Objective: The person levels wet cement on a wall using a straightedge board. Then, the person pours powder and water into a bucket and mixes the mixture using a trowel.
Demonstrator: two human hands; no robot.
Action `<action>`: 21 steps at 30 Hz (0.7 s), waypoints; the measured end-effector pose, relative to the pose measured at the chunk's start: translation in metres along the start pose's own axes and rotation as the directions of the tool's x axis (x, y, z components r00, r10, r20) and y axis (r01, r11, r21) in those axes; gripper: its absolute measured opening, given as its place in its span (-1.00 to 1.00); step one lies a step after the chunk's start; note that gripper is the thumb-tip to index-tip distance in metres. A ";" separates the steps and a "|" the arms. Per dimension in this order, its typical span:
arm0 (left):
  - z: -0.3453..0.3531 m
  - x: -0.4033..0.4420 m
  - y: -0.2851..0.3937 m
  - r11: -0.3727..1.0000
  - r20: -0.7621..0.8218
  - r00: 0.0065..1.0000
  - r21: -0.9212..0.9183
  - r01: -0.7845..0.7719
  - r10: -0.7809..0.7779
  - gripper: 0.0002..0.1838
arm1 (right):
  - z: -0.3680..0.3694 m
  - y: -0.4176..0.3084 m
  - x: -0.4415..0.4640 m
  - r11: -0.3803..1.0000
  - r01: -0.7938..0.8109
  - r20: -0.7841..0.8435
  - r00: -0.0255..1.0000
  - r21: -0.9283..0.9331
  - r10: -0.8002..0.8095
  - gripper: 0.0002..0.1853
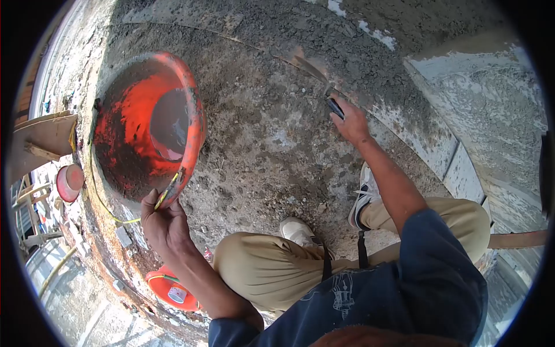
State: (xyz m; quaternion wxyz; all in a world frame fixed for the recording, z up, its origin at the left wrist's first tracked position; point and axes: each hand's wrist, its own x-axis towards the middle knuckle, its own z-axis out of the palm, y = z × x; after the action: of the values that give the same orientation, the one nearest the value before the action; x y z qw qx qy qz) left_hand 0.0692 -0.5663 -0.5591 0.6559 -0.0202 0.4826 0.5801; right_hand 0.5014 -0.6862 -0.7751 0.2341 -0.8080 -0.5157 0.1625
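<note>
My left hand [166, 224] grips the rim of an orange bucket [195, 118], near a yellow-and-black cord at its edge. The bucket is tilted, its mouth facing me, with grey mortar smeared on its inner wall and grey residue on its bottom. My right hand [350, 121] is closed round the dark handle of a trowel [312, 69]. The trowel's blade points up and left, at the edge of a band of rough grey mortar [300, 34]; whether it touches the mortar I cannot tell.
A plastered slab [485, 98] rises on the right. Another orange bucket [167, 287] with a white cup inside stands lower left, and a small red bucket [70, 183] lies farther left near boards [43, 144]. My shoes [298, 230] rest on the rough, crumb-strewn ground.
</note>
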 end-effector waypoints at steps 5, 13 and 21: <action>-0.009 -0.003 0.004 0.998 -0.021 0.998 0.025 -0.061 0.061 -0.84 | -0.009 -0.017 0.041 1.000 -0.010 0.184 0.983 0.015 0.007 -0.39; -0.029 -0.008 0.019 0.985 -0.104 0.979 0.021 -0.174 0.175 -0.90 | 0.072 -0.095 0.149 0.991 -0.065 0.106 0.993 0.120 0.052 -0.42; -0.026 0.019 0.019 0.994 -0.032 0.995 -0.048 -0.096 0.095 -0.82 | 0.053 -0.072 -0.050 0.964 -0.169 0.082 0.985 0.207 0.155 -0.36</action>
State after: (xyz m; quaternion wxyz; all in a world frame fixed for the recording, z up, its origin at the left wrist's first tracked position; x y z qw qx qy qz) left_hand 0.0357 -0.5615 -0.5755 0.6195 -0.0219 0.4783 0.6221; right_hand 0.3998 -0.6946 -0.7787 0.2883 -0.8119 -0.4350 0.2616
